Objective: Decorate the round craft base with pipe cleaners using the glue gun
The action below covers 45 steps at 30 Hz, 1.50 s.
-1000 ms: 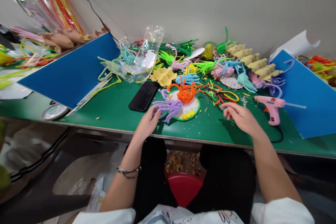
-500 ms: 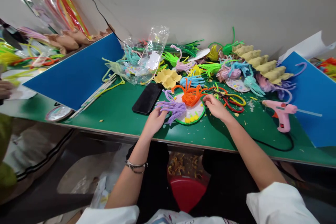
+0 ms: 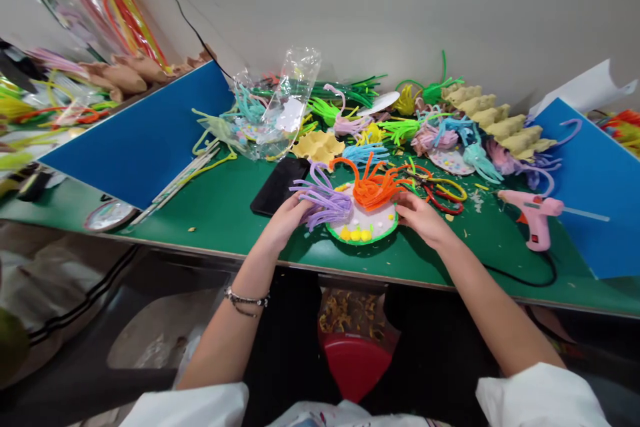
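At the near middle of the green table (image 3: 210, 213), in the head view, a decorated disc (image 3: 375, 222) sits between two hands set apart, one at each side. The left hand (image 3: 286, 219) is closed on its left side, beside the purple tuft (image 3: 330, 203); the strands hide the fingertips, so I cannot tell whether they pinch rim or strands. The right hand (image 3: 423, 217) is clamped on the right rim, near the orange tuft (image 3: 377, 188). The face is tipped toward the person; whether the far edge touches the table is unclear. For a good hold, I would grip the stiff rim rather than the tufts, which look easily bent, and share the weight evenly. Thumbs are best clear of the yellow balls (image 3: 356, 235) along the near edge. The phone (image 3: 275, 190) lies just left and the glue gun (image 3: 533, 210) farther right, so any turning suits the bare strip nearest the person.
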Each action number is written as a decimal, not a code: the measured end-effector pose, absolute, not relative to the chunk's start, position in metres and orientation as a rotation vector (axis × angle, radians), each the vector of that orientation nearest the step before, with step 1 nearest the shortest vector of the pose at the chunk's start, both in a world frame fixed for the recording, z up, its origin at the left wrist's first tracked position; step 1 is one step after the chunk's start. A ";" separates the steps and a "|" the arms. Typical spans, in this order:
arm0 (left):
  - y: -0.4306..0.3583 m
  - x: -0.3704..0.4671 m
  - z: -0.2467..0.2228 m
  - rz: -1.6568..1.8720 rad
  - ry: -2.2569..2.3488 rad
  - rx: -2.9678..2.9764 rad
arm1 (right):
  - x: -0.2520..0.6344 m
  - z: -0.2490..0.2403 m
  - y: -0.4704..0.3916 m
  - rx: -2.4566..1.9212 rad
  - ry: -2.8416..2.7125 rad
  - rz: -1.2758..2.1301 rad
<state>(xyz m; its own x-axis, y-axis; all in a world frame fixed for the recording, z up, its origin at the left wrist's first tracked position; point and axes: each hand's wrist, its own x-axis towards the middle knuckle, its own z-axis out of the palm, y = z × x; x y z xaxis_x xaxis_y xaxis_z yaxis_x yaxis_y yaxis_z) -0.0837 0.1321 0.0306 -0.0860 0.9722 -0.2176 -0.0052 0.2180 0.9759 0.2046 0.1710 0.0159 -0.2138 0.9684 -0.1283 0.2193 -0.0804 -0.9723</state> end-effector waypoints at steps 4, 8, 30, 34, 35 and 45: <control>0.136 -0.083 0.039 1.076 1.297 1.064 | 0.217 0.015 0.155 -1.350 -1.505 1.336; 0.144 -0.086 0.051 1.059 1.253 1.270 | 0.231 0.022 0.139 -1.398 -1.608 1.295; 0.135 -0.048 0.098 0.759 1.454 2.264 | 0.235 0.058 0.122 -1.433 -1.668 0.800; 0.132 -0.063 0.102 0.849 1.445 2.257 | 0.232 0.056 0.120 -1.383 -1.620 0.842; 0.133 -0.073 0.103 0.897 1.459 2.241 | 0.232 0.054 0.121 -1.372 -1.606 0.850; 0.163 -0.214 0.061 0.380 1.980 1.825 | 0.235 0.019 0.130 -1.308 -1.447 0.954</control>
